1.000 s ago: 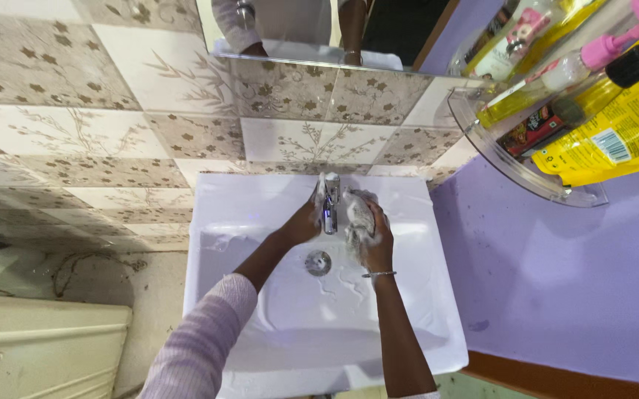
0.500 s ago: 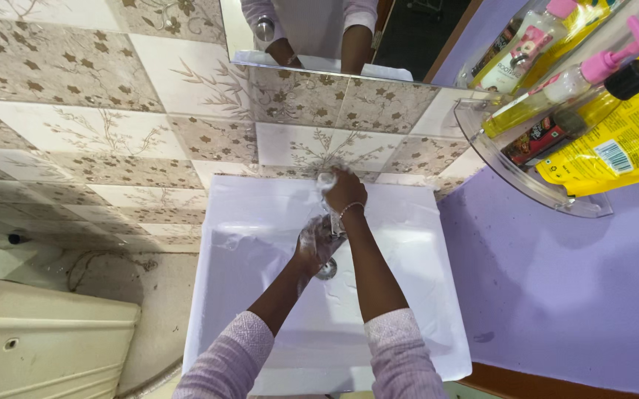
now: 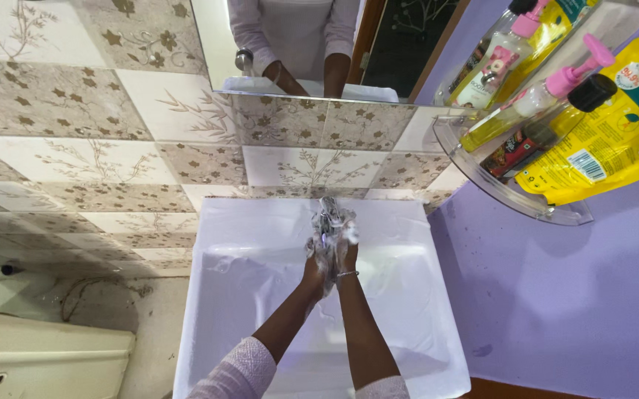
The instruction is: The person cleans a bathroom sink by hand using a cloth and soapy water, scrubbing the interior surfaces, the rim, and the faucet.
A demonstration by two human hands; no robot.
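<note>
Both my hands are pressed together under the chrome tap [image 3: 327, 213] at the back of the white basin [image 3: 238, 295]. My left hand [image 3: 316, 260] and my right hand [image 3: 343, 247] are covered in white soap foam and touch each other, palm against palm. A thin bangle sits on my right wrist. Neither hand holds an object. Pale striped sleeves cover my forearms near the bottom edge.
A glass corner shelf [image 3: 511, 188] on the purple wall at upper right carries a yellow pouch [image 3: 600, 140], a pink-pump bottle [image 3: 548, 92] and other bottles. A mirror [image 3: 297, 44] hangs above patterned tiles. A cream lidded bin [image 3: 39, 362] stands at lower left.
My right hand has come back from the tap's top and joined the left hand under the spout. The view has tilted slightly upward.
</note>
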